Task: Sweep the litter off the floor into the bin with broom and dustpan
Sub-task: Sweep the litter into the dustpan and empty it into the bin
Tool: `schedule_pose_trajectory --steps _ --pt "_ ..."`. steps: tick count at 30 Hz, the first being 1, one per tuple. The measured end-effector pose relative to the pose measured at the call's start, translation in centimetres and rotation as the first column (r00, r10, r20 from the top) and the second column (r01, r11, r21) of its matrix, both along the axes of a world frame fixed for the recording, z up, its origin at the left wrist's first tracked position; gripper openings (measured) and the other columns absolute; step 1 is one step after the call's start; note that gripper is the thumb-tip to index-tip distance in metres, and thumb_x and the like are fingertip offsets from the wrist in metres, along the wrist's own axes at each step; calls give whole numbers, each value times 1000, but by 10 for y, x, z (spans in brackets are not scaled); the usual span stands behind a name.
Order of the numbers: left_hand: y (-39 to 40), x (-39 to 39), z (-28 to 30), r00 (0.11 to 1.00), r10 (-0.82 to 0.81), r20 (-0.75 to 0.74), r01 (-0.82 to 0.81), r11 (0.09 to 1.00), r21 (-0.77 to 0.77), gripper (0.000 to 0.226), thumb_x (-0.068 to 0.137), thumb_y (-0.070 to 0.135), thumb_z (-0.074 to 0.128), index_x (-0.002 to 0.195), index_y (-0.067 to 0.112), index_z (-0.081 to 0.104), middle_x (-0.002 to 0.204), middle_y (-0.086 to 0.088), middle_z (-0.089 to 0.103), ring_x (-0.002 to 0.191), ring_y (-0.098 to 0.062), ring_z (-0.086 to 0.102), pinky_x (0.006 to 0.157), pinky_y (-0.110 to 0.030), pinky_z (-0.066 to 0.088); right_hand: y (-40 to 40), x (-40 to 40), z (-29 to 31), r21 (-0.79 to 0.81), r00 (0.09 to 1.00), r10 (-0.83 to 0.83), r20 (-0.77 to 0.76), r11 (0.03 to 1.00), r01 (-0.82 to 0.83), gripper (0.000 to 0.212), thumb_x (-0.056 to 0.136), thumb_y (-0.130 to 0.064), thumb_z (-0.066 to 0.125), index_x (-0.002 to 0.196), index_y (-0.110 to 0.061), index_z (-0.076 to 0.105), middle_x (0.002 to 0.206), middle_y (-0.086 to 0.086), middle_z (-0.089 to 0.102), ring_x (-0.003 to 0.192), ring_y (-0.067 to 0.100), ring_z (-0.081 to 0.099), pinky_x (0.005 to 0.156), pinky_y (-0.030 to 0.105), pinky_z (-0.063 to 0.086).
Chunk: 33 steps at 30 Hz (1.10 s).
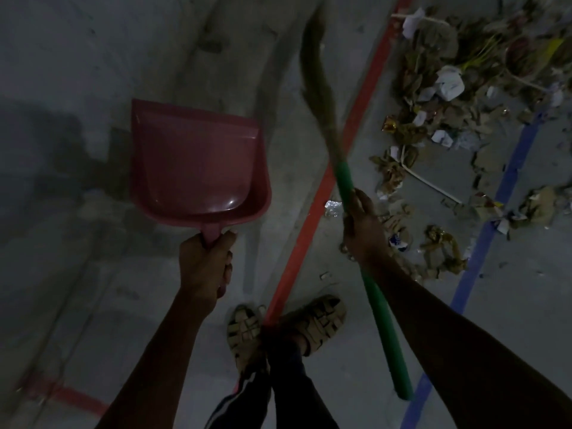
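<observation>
- The person's right hand [363, 230] is wrapped around the green handle of the broom [343, 178], so this grip is closed tight on the handle.
- The broom's long line runs from low near the right arm, up past the hand, to the brush end [315, 75] far ahead, which looks blurred and seems to be off the floor [93, 57].
- The left hand [205, 261] has its fingers curled around the short handle of the red dustpan [198, 162], so this grip is closed too.
- The dustpan is held up in the air with its wide mouth pointing away from the person.
- The litter [448, 119] is a pile of dry leaves and crumpled paper on the floor, ahead and to the right, past the red line [365, 97] and near the blue line [495, 205].
- The litter lies on the broom's side, so the right hand is the nearer one; the dustpan is well apart from it on the left.
- The brush end probably has to swing right and down to reach the pile.
- No bin can be seen.
- The person's sandals [322, 320] stand on the red line.
</observation>
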<state>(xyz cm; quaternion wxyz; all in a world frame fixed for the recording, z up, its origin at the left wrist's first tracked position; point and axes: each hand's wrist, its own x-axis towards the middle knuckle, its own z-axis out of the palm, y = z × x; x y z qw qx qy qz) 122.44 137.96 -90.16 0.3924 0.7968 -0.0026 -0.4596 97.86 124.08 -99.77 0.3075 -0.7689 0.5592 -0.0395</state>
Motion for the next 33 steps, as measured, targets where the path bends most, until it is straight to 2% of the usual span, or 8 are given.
schedule_pose_trajectory --steps 5,8,10,19,24,26,30,33 --pt "10 20 5 999 40 11 -40 999 23 33 92 28 72 71 16 51 52 -4 47 35 -14 38 41 -16 26 -17 81 5 106 955 294 34 949 -296 52 97 -4 47 148 -5 39 153 16 35 115 40 58 93 47 52" --pt "21 30 8 998 59 4 -59 998 18 35 91 28 74 69 14 50 50 -4 46 35 -16 39 42 -17 26 -20 120 -5 197 872 488 -21 858 -475 53 96 -10 50 148 -6 38 147 17 39 106 39 61 87 44 53" --pt "28 35 9 998 66 -1 -66 998 14 36 91 29 75 69 13 50 50 -4 46 34 -15 39 42 -17 26 -21 139 -16 296 857 504 -106 839 -456 55 92 -14 53 145 -10 40 141 14 45 108 37 60 86 40 52" --pt "59 53 4 992 128 15 -128 992 -2 38 91 26 75 68 12 48 51 -8 47 34 -16 39 46 -26 28 -77 157 -20 280 923 281 -263 938 -206 56 87 -15 58 142 -9 46 136 17 51 119 39 56 96 37 49" --pt "62 52 5 990 142 -2 -142 990 -6 33 92 25 74 73 10 50 55 -11 47 36 -16 38 48 -28 28 -99 135 -10 246 954 92 -286 969 -20 42 91 -12 59 131 -4 51 120 18 57 98 35 64 65 25 45" --pt "60 50 5 992 124 3 -124 992 -6 33 92 25 73 73 10 50 52 -9 47 36 -16 39 48 -28 29 -105 122 -7 294 954 -114 -277 935 197 37 91 -10 60 126 -3 51 107 16 60 76 29 67 46 27 51" --pt "53 43 5 996 88 -6 -88 996 0 34 93 24 72 73 10 49 49 -7 44 34 -16 38 42 -20 25 -112 88 4 335 866 -440 -239 799 499 30 91 -6 57 120 2 52 90 16 61 75 32 72 68 45 62" --pt "47 35 5 997 70 -21 -70 998 11 34 93 26 73 73 12 49 50 -6 45 33 -16 38 40 -17 25 -110 58 20 322 762 -610 -218 691 646 18 93 -4 54 108 3 47 80 13 51 69 31 67 57 41 61"
